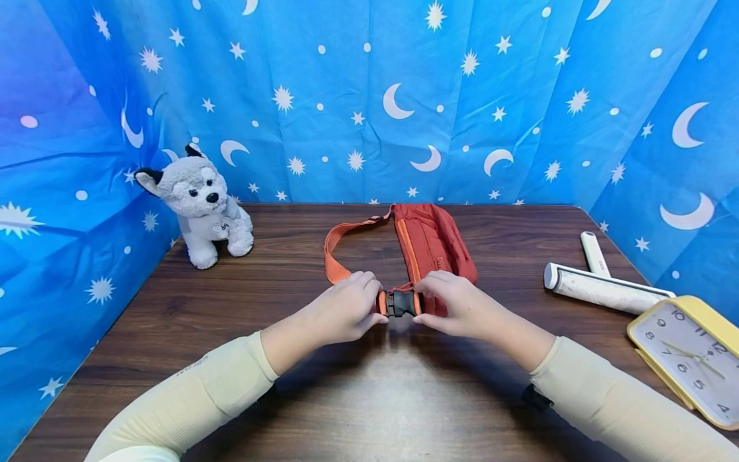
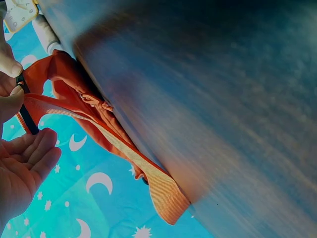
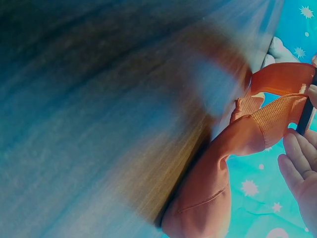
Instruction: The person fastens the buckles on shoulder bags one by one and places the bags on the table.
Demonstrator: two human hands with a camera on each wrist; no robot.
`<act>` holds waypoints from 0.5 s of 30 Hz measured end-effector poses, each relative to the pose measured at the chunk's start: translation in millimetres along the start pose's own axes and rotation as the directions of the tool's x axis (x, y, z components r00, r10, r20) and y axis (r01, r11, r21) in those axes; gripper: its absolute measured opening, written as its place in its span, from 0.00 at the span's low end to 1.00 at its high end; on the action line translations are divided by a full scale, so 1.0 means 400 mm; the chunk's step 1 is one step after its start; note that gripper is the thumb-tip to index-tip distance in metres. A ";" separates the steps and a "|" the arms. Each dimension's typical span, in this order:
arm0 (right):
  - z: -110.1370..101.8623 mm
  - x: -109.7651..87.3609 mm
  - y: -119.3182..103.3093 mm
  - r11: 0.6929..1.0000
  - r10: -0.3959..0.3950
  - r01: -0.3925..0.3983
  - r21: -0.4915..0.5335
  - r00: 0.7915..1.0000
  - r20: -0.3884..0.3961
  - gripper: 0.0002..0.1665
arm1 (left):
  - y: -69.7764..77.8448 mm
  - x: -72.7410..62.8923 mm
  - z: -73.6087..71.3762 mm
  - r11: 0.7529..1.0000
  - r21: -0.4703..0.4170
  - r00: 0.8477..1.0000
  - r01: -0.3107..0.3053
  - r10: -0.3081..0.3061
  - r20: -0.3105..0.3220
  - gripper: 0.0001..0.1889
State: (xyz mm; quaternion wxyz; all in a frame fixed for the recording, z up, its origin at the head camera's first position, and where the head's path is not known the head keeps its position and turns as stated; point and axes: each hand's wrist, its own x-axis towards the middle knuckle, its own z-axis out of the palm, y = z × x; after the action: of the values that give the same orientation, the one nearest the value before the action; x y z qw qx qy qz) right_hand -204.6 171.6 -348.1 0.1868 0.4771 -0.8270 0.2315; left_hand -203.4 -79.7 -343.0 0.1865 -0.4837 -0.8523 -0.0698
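A red waist bag [image 1: 435, 240] lies at the table's middle, its orange strap [image 1: 335, 260] looping out to the left. Between both hands, just in front of the bag, is the strap's black side-release buckle [image 1: 401, 303]. My left hand [image 1: 346, 308] pinches the left end of the buckle between thumb and fingers. The right end is pinched by my right hand [image 1: 456, 305]. The two buckle halves meet in line; I cannot tell whether they are fully locked. In the wrist views the buckle [image 2: 28, 113] shows edge-on, held above the table, with webbing trailing from it.
A grey and white plush husky [image 1: 199, 205] sits at the back left. To the right lie a white lint roller-like tool [image 1: 606, 287] and a yellow clock [image 1: 687, 353]. A blue curtain [image 1: 346, 96] with moons and stars surrounds the wooden table [image 1: 277, 398].
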 end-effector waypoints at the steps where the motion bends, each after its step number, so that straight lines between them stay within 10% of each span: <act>1: 0.000 0.000 0.000 1.000 -0.001 0.001 0.000 1.000 0.002 0.24 | 0.000 0.000 0.000 1.000 -0.001 1.000 0.002 -0.002 0.003 0.19; 15: 0.003 0.002 0.001 1.000 -0.016 0.016 0.005 1.000 0.000 0.23 | -0.001 -0.002 0.001 1.000 0.022 1.000 -0.006 0.006 0.006 0.21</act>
State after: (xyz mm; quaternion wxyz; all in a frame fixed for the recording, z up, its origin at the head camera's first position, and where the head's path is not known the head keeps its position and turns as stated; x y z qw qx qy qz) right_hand -205.4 170.5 -348.8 0.1875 0.4839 -0.8226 0.2322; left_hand -203.5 -80.3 -343.7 0.1893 -0.4844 -0.8521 -0.0586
